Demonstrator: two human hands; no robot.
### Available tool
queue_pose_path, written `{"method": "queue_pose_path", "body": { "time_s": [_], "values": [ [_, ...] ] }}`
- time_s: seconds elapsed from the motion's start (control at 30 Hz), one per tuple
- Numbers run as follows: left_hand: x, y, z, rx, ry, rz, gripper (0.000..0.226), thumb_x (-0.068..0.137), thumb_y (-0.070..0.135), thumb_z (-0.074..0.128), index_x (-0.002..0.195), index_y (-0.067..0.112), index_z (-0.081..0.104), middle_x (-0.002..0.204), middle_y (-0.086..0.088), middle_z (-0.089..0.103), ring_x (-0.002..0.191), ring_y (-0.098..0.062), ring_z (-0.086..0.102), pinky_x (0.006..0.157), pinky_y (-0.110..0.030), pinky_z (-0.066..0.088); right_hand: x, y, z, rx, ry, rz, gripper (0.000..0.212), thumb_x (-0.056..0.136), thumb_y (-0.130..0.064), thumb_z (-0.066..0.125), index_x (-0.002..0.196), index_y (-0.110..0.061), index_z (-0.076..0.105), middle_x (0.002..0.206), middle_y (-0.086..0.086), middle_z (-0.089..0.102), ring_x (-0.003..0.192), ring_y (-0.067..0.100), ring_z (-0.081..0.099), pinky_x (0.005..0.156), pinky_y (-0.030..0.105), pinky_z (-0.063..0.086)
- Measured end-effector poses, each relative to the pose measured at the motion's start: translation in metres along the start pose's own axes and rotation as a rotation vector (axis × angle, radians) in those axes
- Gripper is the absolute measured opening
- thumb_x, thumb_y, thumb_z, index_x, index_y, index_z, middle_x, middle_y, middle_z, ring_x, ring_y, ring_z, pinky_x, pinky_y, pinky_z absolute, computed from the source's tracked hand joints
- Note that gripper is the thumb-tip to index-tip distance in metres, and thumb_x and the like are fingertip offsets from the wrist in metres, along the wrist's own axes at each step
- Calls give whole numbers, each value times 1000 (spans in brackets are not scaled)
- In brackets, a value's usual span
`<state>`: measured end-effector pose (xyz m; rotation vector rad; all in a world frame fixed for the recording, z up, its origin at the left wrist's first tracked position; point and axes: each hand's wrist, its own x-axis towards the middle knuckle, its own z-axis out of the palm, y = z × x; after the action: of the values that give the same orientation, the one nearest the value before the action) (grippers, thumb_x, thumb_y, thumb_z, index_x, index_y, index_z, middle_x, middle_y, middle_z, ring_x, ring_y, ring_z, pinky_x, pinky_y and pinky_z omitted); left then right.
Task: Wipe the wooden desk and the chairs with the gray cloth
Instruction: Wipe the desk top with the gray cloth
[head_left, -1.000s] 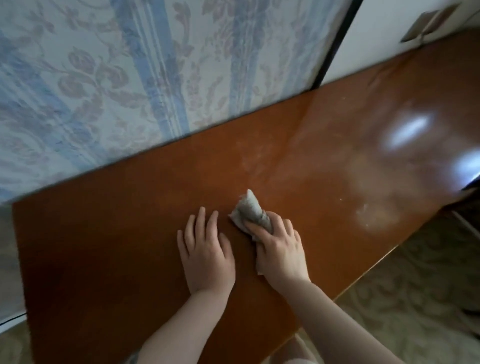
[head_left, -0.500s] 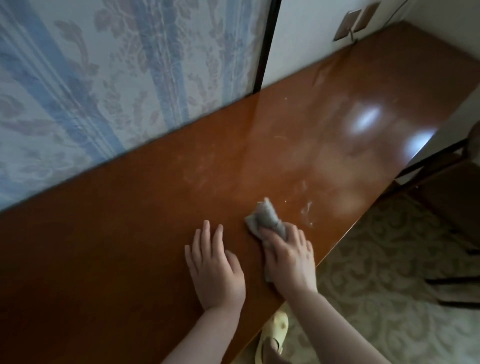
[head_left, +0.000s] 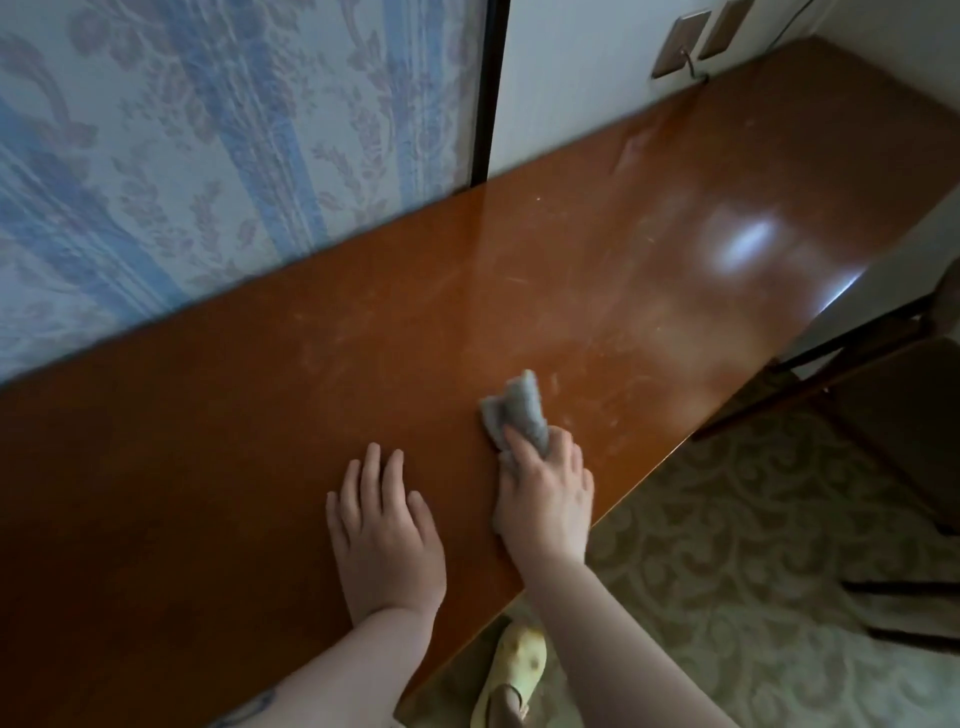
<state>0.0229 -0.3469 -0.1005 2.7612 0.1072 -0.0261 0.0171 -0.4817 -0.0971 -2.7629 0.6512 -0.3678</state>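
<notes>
A long, glossy wooden surface (head_left: 260, 441) runs along a wall with blue-striped floral wallpaper (head_left: 182, 156), and nothing on it serves as a container. The gray cloth (head_left: 517, 410) lies bunched on the surface near its front edge, pinned under the right hand (head_left: 545, 499). The fingers (head_left: 524, 452) of that hand reach forward over the near half of the cloth and bend down onto it, pressing it to the wood, while the far, crumpled end sticks out beyond the fingertips toward the wall. Pale dusty smears show on the wood just past and to the right of the cloth. The left hand (head_left: 384, 530) rests flat on the surface just beside the right one, palm down, fingers straight and slightly spread, holding nothing and apart from the cloth. A dark chair (head_left: 893, 415) stands on the patterned carpet (head_left: 727, 545) beyond the surface's front edge, and a yellow slipper (head_left: 514, 665) shows below that edge.
</notes>
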Motion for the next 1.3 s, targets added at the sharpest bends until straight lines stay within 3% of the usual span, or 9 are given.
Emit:
{"method": "queue_pose_path", "body": {
  "time_s": [0.17, 0.23, 0.33, 0.43, 0.67, 0.9, 1.13, 1.2, 1.3],
  "values": [
    [0, -1, 2, 64, -12, 8, 49, 98, 36, 25, 139, 22, 47, 149, -2, 42, 140, -24, 32, 116, -48, 23, 5, 44, -20, 133, 79, 650, 37, 96, -26, 54, 132, -29, 58, 131, 8, 43, 118, 28, 43, 100, 43, 32],
    [0, 0, 1, 88, -27, 2, 46, 100, 33, 26, 140, 21, 47, 149, -3, 41, 140, -24, 31, 116, -47, 22, 14, 19, -21, 203, 123, 490, 36, 91, -20, 61, 126, -26, 63, 132, 10, 45, 112, 31, 49, 94, 43, 41],
    [1, 1, 1, 124, -52, -14, 47, 97, 34, 33, 140, 21, 46, 149, -2, 41, 141, -23, 30, 116, -47, 22, 12, -21, -5, 195, -41, -76, 35, 86, -23, 68, 120, -26, 65, 134, 4, 48, 110, 24, 51, 87, 39, 49],
    [1, 0, 2, 117, -41, -5, 44, 99, 33, 33, 140, 22, 46, 149, -1, 41, 141, -22, 29, 117, -45, 19, 15, 0, 1, 72, -60, -187, 33, 83, -27, 71, 115, -27, 68, 130, 3, 52, 104, 25, 53, 79, 40, 50],
    [1, -1, 1, 103, -39, -6, 50, 101, 35, 19, 140, 22, 46, 150, -1, 40, 142, -23, 28, 117, -44, 15, 35, 100, -36, 161, 140, 709, 35, 97, -32, 52, 128, -19, 62, 140, 8, 36, 114, 34, 49, 89, 47, 47],
    [2, 3, -1, 109, -46, -16, 53, 97, 38, 20, 141, 23, 45, 151, 1, 38, 143, -21, 26, 118, -43, 15, 37, 26, -6, 62, -76, -99, 40, 88, -22, 65, 128, -23, 61, 132, 6, 49, 113, 28, 49, 90, 44, 46],
    [1, 0, 3, 134, -21, 3, 55, 97, 40, 17, 138, 23, 49, 148, -1, 43, 140, -23, 32, 116, -45, 18, 45, 103, -33, 202, 120, 698, 37, 97, -26, 52, 133, -21, 58, 137, 11, 39, 113, 34, 49, 94, 47, 44],
    [1, 1, 2, 125, -8, -8, 51, 99, 37, 20, 138, 23, 49, 148, -1, 42, 141, -22, 31, 116, -44, 17, 41, 72, -30, 296, 125, 509, 37, 94, -21, 58, 131, -20, 59, 137, 9, 41, 111, 30, 51, 90, 40, 44],
    [1, 2, 2, 96, 27, 1, 46, 101, 31, 24, 136, 20, 51, 147, -2, 45, 139, -23, 34, 116, -45, 21, 13, 3, -15, 278, -59, -142, 45, 87, -18, 66, 130, -27, 58, 137, 4, 48, 113, 24, 47, 89, 38, 43]
  ]
}}
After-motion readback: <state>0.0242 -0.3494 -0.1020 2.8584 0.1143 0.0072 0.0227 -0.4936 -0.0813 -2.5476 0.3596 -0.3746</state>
